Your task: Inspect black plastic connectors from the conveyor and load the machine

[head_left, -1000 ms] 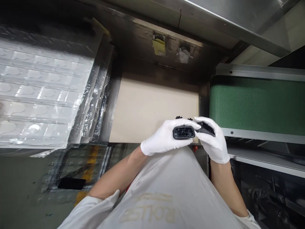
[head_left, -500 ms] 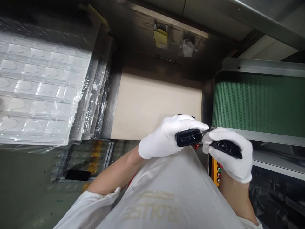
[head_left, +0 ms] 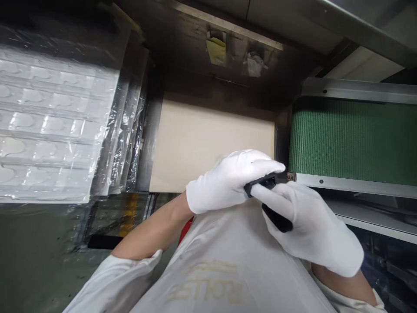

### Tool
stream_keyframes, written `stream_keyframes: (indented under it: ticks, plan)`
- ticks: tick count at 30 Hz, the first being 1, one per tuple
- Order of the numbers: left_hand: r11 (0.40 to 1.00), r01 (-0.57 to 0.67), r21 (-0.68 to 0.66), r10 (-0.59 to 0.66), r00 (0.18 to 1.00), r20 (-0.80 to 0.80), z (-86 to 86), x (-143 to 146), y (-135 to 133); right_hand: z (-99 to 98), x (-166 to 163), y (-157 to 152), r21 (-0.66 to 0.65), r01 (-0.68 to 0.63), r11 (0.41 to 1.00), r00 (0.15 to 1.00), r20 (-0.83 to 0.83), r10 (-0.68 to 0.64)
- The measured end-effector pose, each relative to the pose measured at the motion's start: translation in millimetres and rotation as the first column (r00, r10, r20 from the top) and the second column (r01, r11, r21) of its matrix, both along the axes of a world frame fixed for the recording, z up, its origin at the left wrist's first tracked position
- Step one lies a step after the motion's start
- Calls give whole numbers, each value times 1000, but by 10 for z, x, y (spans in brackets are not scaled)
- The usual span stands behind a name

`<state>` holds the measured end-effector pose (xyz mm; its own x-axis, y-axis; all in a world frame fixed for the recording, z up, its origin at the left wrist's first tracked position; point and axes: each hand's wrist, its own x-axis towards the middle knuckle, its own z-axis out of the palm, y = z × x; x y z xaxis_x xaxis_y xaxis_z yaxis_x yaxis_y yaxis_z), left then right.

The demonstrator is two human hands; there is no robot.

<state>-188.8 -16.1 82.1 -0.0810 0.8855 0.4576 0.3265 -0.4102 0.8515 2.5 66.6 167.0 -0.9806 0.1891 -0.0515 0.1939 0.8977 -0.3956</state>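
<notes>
White gloves cover both of my hands, which meet in front of my apron. My left hand (head_left: pixel 233 176) is closed round a black plastic part (head_left: pixel 269 181) with a raised rim and a hollow inside. A second black plastic part (head_left: pixel 276 218) sits in my right hand (head_left: pixel 309 221), held low against the palm and partly hidden. One right fingertip touches the rim of the part in my left hand. What exactly these parts are, I cannot tell.
A beige board (head_left: pixel 208 139) lies on the metal bench. Clear molded trays (head_left: pixel 48 126) in plastic film are stacked on the left. To the right runs a green conveyor belt (head_left: pixel 352 139) with a metal edge (head_left: pixel 358 184). Yellow paper (head_left: pixel 216 50) and a white wad (head_left: pixel 256 64) are at the back.
My right hand has moved left and turned its back upward, bringing its fingers onto the left hand's part. The left hand has stayed nearly in place, its part tilting slightly.
</notes>
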Motion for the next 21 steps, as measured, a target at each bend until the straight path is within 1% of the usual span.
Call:
stream_keyframes:
  ticks: [2,3,6,10,15,19,21]
  plan:
    - [1000,-3,3,3,999,-39,13,-11,2,36,-66,-8,88,-7,996,998,67,1]
    - [1000,-5,4,6,999,-42,20,-14,2,53,-85,-6,125,6,992,997,74,-16]
    - [1000,-15,9,15,1000,-20,28,-12,3,91,-81,14,160,56,986,998,30,-61]
    - [1000,-16,0,16,1000,15,7,6,5,91,-27,20,132,73,989,997,-41,-68]
    - [997,-21,74,14,995,99,-3,27,0,87,-9,-25,51,97,994,989,-116,-90]
    - [999,10,49,-15,993,121,47,23,-20,117,3,-62,-38,115,993,975,-189,-120]
    - [999,28,38,-33,989,143,85,11,-32,121,6,-83,-61,115,991,966,-224,-126]
